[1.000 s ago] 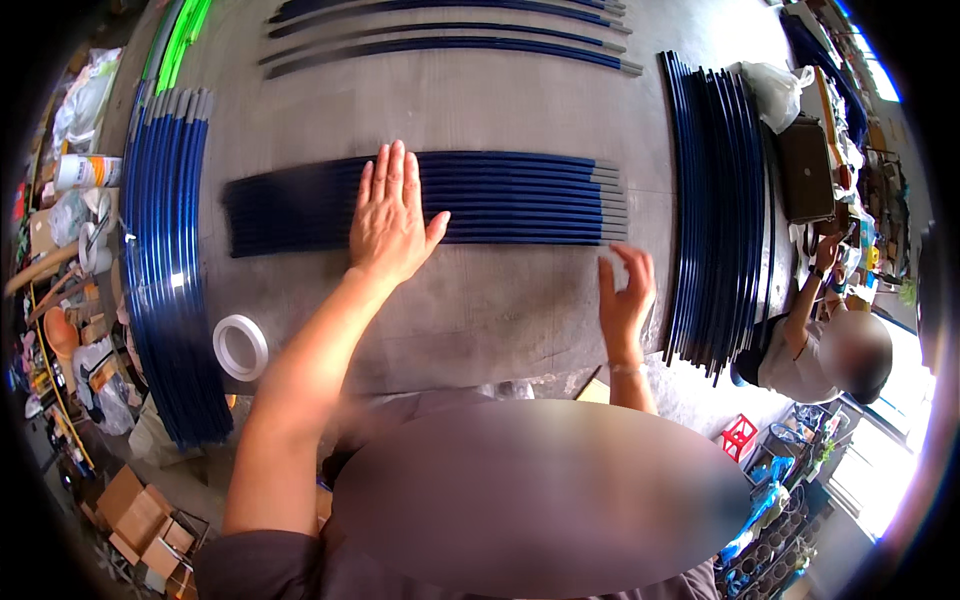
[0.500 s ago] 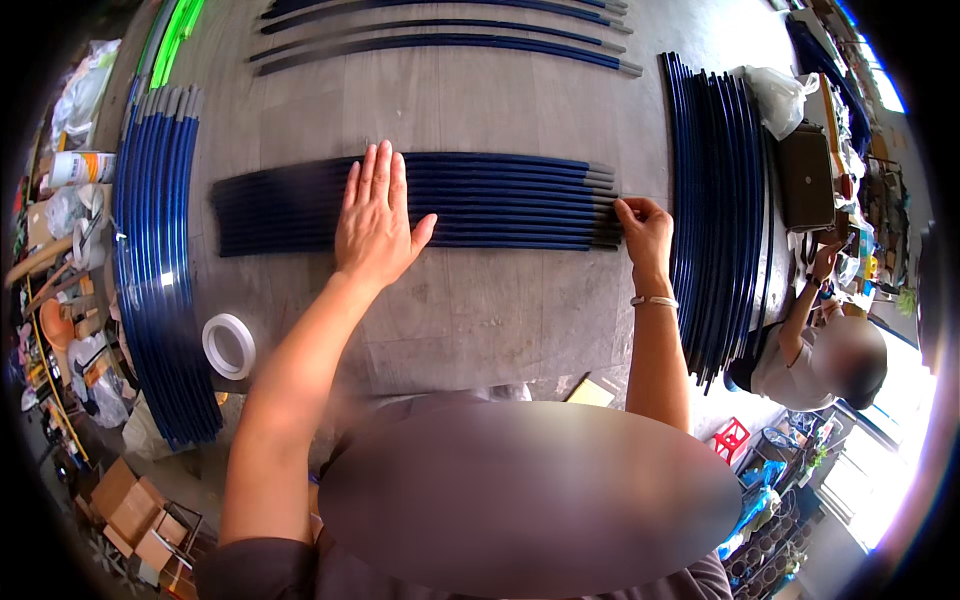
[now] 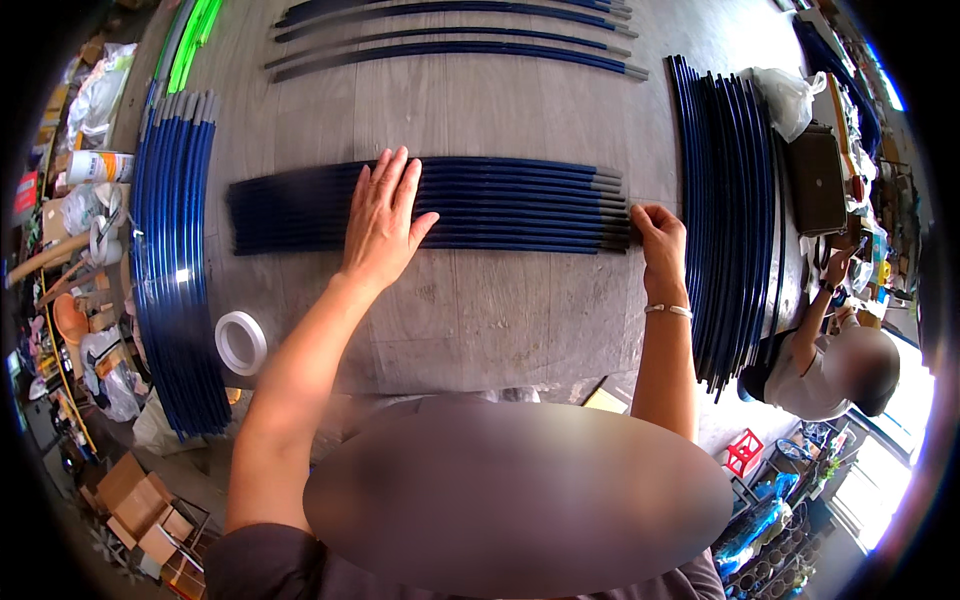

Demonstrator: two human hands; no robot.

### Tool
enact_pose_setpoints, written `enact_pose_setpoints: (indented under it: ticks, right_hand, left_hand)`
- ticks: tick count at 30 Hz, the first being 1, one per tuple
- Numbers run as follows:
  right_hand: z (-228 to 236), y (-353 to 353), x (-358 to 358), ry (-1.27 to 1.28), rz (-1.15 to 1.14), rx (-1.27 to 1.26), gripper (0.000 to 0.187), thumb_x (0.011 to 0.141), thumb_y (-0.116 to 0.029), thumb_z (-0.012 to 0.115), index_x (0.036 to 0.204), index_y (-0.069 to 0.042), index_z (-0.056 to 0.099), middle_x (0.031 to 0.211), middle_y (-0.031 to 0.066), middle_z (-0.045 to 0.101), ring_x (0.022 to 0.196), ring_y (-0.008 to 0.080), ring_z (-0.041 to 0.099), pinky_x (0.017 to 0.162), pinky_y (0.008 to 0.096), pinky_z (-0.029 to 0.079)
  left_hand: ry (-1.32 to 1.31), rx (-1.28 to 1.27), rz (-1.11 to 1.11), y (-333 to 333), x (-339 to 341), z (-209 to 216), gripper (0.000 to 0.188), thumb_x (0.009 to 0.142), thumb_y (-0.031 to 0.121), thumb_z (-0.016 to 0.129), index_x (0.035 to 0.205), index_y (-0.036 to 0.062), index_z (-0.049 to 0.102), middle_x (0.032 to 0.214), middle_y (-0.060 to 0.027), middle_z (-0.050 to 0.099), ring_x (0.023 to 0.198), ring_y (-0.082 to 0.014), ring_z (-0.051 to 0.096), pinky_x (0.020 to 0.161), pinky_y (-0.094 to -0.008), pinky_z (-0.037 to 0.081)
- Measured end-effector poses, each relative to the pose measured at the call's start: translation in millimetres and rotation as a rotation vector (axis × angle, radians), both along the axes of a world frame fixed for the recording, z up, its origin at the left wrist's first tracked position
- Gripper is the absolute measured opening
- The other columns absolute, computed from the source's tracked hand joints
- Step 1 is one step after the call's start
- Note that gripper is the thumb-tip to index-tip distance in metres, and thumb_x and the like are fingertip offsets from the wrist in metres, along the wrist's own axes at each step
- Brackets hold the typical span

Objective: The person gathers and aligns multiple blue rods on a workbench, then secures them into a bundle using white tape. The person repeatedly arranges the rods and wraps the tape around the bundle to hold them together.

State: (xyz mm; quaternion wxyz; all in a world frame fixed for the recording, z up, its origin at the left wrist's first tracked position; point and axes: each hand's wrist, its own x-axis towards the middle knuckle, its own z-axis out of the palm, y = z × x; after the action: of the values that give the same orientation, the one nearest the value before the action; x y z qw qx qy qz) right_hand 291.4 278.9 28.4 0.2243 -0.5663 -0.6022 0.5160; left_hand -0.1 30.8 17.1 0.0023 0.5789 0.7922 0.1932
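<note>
A flat row of dark blue rods (image 3: 510,205) with grey ends lies crosswise on the grey table in front of me. My left hand (image 3: 387,225) rests flat across the row, fingers stretched out and thumb spread. At the right end of the row, beside the grey tips, my right hand (image 3: 662,245) has its thumb and fingers drawn together in a pinch. Whether anything sits between those fingertips is too small to make out.
More blue rods lie in a bundle at left (image 3: 172,270), a stack at right (image 3: 728,230) and a loose group at the far side (image 3: 450,48). A white tape roll (image 3: 241,343) lies near the front left. At far right is another person (image 3: 810,365).
The view has shifted slightly, so the table appears a little further right. My left fingers tilt slightly more to the right; my right hand stays by the rod tips, still pinched.
</note>
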Motion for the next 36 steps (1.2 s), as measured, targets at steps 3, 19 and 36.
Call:
enact_pose_setpoints:
  ticks: [3,19,36]
  right_hand:
    - [-10.5,0.0,1.6,-0.038,0.019,0.104,0.019,0.086,-0.015,0.073,0.088,0.004,0.072,0.076,0.0018,0.067,0.068,0.0095,0.057,0.064,0.0248,0.045]
    - [-17.7,-5.3,-15.5,-0.134,-0.038,0.192,0.023,0.085,-0.019,0.073,0.089,0.004,0.072,0.074,0.0070,0.066,0.068,0.0165,0.060,0.068,0.0309,0.048]
    - [65.1,-98.0,11.6,0.475,0.085,-0.311,0.025,0.103,-0.017,0.051,0.116,0.001,0.062,0.089,0.0121,0.070,0.073,0.0150,0.069,0.060,0.0230,0.052]
  left_hand:
    - [0.002,0.022,-0.031,1.7,-2.4,-2.9,0.056,0.088,0.024,0.070,0.136,0.0040,0.049,0.147,-0.0134,0.044,0.141,-0.0310,0.036,0.116,-0.0514,0.026]
    - [-0.030,0.090,-0.001,3.3,1.6,-1.5,0.042,0.086,0.017,0.071,0.126,0.0093,0.058,0.142,-0.0112,0.049,0.138,-0.0289,0.040,0.115,-0.0516,0.028]
    - [0.232,0.262,-0.293,7.3,-33.8,145.0,0.021,0.075,0.000,0.072,0.094,0.0074,0.067,0.092,-0.0035,0.062,0.093,-0.0230,0.062,0.103,-0.0495,0.044]
